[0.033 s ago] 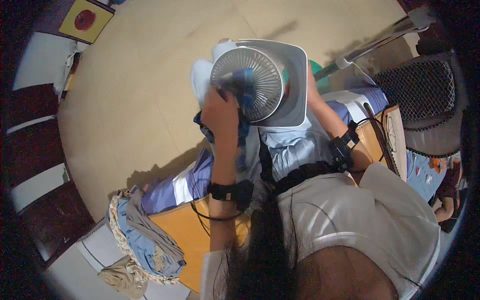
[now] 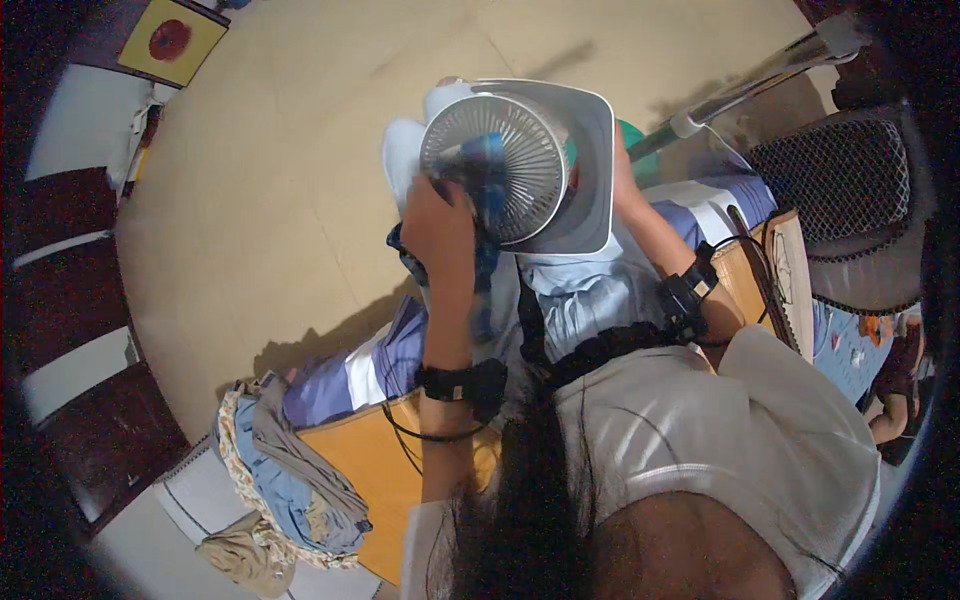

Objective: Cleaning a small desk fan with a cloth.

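Fan (image 2: 535, 170), its round slatted grille set against a square grey-and-white housing, sits at 12 o'clock in the head view, above light blue clothing (image 2: 590, 285). At the grille's 8 o'clock, the left hand (image 2: 440, 228) has its fingers curled in on a dark blue cloth (image 2: 490, 200), blurred, which lies over the slats. At 3 o'clock, the right hand (image 2: 623, 180) rests along the housing's outer edge; its fingers are mostly hidden, so how firmly they grip cannot be told. Black bands (image 2: 688, 295) circle both wrists. Heaped clothes (image 2: 300, 470) lie toward 8 o'clock of the view, a mesh-backed chair (image 2: 835, 180) stands toward 2 o'clock, and a flower picture (image 2: 170, 40) shows at 10 o'clock.
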The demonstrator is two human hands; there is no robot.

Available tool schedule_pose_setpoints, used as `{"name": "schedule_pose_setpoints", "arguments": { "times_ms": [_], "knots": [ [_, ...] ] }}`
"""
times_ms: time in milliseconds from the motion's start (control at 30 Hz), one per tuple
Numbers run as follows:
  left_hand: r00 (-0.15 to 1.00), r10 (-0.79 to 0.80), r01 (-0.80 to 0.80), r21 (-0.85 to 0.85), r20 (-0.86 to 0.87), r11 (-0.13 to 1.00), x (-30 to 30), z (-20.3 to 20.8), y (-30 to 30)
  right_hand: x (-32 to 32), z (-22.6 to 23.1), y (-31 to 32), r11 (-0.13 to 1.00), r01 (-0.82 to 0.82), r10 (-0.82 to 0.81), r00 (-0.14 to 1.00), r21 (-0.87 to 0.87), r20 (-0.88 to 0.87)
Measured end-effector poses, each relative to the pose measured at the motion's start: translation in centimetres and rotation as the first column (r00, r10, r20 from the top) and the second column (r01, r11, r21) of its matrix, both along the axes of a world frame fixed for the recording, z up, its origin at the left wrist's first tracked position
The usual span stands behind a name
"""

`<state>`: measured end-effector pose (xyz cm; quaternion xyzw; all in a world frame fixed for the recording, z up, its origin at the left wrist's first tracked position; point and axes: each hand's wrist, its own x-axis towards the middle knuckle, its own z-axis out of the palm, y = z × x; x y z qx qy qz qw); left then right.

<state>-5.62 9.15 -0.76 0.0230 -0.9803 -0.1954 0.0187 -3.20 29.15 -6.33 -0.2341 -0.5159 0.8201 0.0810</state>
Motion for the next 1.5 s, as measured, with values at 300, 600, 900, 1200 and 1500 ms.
{"name": "schedule_pose_setpoints", "arguments": {
  "times_ms": [300, 600, 900, 1200, 1500],
  "knots": [
    [0.961, -0.130, 0.098, -0.140, -0.244, 0.985, 3.2, -0.9, 1.0, 0.1, -0.9, 0.8, 0.989, -0.045, 0.023, 0.989, 0.142, 0.147],
    [0.887, -0.294, 0.305, -0.026, -0.357, 0.952, 1.9, 1.5, 2.3, 0.8, 0.0, -0.4, 0.979, 0.074, -0.088, 0.994, 0.188, 0.069],
    [0.839, -0.429, 0.471, 0.052, -0.334, 0.881, 1.5, 2.7, 3.1, 1.1, 1.0, -0.7, 0.966, 0.052, -0.100, 0.979, 0.254, 0.177],
    [0.891, -0.296, 0.341, 0.078, -0.343, 0.937, 3.5, -0.3, 0.5, 0.8, 0.2, -1.1, 0.976, 0.058, -0.098, 0.978, 0.210, 0.183],
    [0.875, -0.441, 0.464, 0.085, -0.199, 0.882, 3.8, 1.8, 1.4, 1.4, 2.0, -2.0, 0.976, 0.112, -0.131, 0.987, 0.186, 0.093]
  ]
}}
